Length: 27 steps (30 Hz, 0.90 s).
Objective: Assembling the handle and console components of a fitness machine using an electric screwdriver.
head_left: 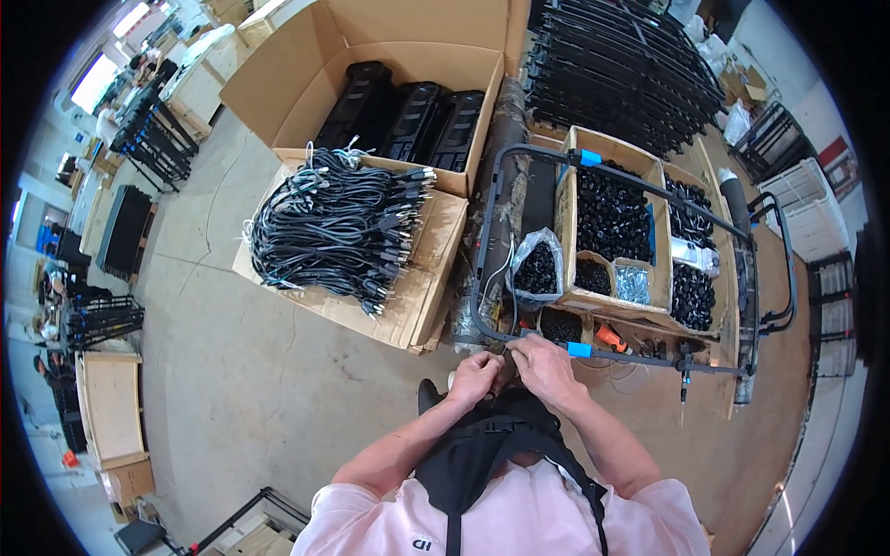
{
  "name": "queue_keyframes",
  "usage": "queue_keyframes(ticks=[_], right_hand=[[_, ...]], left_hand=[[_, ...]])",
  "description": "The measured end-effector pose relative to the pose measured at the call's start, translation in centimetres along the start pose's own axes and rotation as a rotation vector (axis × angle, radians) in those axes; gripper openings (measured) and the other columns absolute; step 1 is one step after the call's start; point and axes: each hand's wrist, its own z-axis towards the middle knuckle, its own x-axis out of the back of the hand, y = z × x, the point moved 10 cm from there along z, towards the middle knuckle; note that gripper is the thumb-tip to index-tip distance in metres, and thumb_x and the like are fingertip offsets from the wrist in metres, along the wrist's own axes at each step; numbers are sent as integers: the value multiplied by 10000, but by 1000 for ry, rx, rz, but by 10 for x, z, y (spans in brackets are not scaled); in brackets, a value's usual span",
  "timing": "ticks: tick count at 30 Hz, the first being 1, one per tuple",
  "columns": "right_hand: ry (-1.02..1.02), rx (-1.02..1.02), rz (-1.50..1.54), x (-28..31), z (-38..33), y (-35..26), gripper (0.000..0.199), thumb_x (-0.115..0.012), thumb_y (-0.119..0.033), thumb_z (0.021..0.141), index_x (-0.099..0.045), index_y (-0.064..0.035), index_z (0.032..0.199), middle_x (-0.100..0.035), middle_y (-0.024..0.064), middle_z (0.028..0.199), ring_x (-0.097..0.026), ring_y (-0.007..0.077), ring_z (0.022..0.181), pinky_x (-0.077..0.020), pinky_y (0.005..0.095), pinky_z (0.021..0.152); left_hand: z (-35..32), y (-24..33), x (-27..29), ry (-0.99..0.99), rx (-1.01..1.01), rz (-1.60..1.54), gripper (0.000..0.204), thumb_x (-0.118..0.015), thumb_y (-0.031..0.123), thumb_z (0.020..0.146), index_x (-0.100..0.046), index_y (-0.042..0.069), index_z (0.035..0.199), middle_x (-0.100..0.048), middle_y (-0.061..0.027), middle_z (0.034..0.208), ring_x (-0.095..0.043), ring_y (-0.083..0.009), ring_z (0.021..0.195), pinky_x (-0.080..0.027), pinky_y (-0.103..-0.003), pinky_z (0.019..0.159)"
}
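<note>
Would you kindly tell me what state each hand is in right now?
Left hand: fingers curled; whether it holds anything cannot be told.
Right hand: fingers bent at the black tubular frame; grip cannot be told.

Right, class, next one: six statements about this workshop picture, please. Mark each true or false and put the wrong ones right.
1. Black cables lie piled on flat cardboard. True.
2. The open carton holds white casings. False: the casings in it are black.
3. A translucent plastic bag of small black parts sits left of the divided box. True.
4. The black tubular frame carries red patches. False: its visible patches are blue.
5. Silvery pieces fill one compartment of the divided box. True.
6. The hands are spread wide. False: left hand and right hand are close together.
</note>
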Motion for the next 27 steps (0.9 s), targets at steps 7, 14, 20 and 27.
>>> queue_keyframes(ticks=[7,14,20,27], right_hand=[[-366,404,-323,-39,30,-56,215,-651,-137,909,-675,-46,1102,-725,148,1068,-725,357,1007,-585,457,843],[-437,763,-564,-56,29,-73,245,-696,-164,835,-654,-73,1059,-688,94,1004,-702,292,1031,-567,406,918],[-402,632,-431,-34,18,-63,165,-671,-155,907,-640,-35,1016,-652,122,961,-683,332,1004,-562,428,893],[-315,602,-194,-20,25,-58,169,-709,-133,893,-709,-52,1041,-663,109,986,-672,314,991,-567,423,839]], left_hand=[[-19,23,14,173,-457,179,269,-657,260,1035,-706,-4,1021,-686,-55,744,-584,-101,636,-496,-301,592],[-22,21,19,114,-431,285,313,-620,259,1062,-693,-6,1211,-761,-106,1069,-660,-127,974,-533,-320,875],[-12,17,20,-12,-359,201,246,-605,219,1057,-668,10,1171,-669,-18,944,-580,-105,887,-501,-298,805],[-14,12,21,-120,-289,62,213,-599,185,1038,-694,7,1108,-646,-6,900,-582,-134,836,-506,-303,791]])
